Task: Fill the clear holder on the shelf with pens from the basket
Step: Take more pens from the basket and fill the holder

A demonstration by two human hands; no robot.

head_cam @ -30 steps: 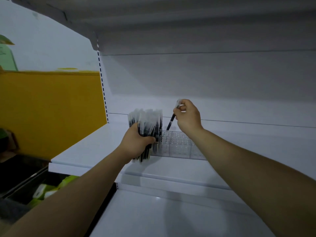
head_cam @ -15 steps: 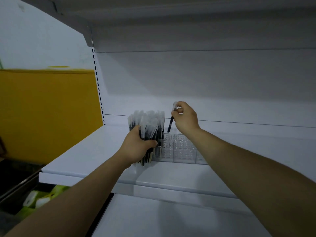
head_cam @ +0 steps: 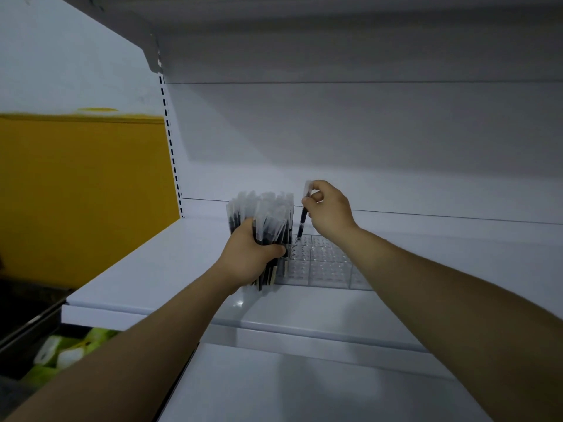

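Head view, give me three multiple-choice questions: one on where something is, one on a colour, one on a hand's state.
1. Where is the holder? A on the shelf; B on the floor; C in a basket.
2. What colour is the panel at left? A red; B yellow; C green.
3. What does the right hand do? A hangs empty; B pinches one pen; C presses the shelf.
Answers: A, it stands on the shelf; B, the panel is yellow; B, its fingers pinch a pen above the holder.
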